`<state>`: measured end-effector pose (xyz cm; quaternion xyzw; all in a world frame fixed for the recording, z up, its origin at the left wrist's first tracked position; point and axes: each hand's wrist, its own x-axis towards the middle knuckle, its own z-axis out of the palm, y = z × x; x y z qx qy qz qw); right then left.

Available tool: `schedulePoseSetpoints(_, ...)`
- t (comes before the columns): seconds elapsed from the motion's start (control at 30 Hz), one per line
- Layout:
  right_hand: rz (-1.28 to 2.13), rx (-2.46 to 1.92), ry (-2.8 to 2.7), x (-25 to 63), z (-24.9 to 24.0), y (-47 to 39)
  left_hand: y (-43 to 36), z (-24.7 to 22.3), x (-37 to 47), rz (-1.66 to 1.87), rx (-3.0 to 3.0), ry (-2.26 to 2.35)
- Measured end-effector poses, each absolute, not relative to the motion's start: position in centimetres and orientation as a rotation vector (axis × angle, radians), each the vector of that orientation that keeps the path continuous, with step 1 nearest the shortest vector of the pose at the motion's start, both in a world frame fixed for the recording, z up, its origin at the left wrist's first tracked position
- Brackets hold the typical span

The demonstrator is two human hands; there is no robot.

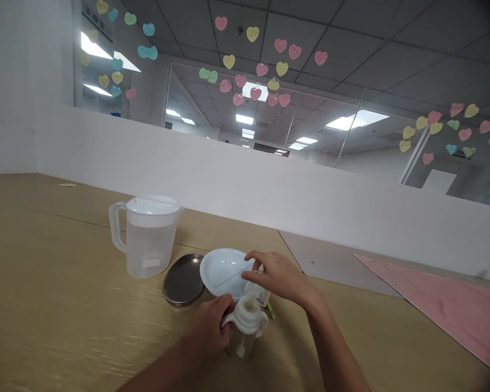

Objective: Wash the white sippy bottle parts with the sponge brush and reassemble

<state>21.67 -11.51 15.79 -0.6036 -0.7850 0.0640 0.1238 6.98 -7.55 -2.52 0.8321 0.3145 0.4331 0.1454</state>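
In the head view, my left hand [212,324] is closed round one handle of a clear training bottle [245,325] with a white two-handled collar. The bottle stands upright with its top uncovered, and a small pale piece shows low inside it. My right hand [275,275] is over the right rim of a white bowl [224,260], thumb and forefinger curled about the upper end of a thin pale rod [231,277] that slants down into the bowl. Right under this hand is a clear cap or cup [258,293], partly hidden. A green strip [270,310] pokes out beside it.
A lidded translucent pitcher [151,239] stands left of the bowl. Between them lies a dark round metal tray [183,280]. Pink cloth [445,305] covers the table's right side. A low white wall [245,179] with glass above bounds the back of the table [85,305].
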Motion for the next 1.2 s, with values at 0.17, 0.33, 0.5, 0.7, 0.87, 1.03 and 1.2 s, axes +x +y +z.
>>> schedulePoseSetpoints(0.17,0.307,-1.684,-2.308,21.6,15.2,-10.8,-7.4,-2.6,6.9,1.252,2.393,0.916)
schedulePoseSetpoints(0.33,0.241,-1.614,-2.245,21.7,15.5,-11.0,-7.3,-2.7,6.9,1.279,2.407,0.858)
schedulePoseSetpoints(0.5,0.065,-1.668,-2.069,21.4,15.0,-10.0,-7.4,-2.6,6.9,1.276,2.412,0.849)
schedulePoseSetpoints(0.7,0.137,-1.792,-2.291,21.0,11.8,-7.3,-7.4,-2.4,6.9,1.250,2.406,0.871)
schedulePoseSetpoints(0.87,0.141,-1.891,-2.486,20.7,10.2,-6.1,-7.3,-2.6,6.9,1.271,2.415,0.827)
schedulePoseSetpoints(1.03,0.219,-1.781,-2.488,21.1,11.5,-6.9,-7.3,-2.3,6.9,1.266,2.426,0.837)
schedulePoseSetpoints(1.2,0.634,-1.751,-2.466,21.4,13.8,-9.5,-7.3,-2.4,7.0,1.293,2.415,0.840)
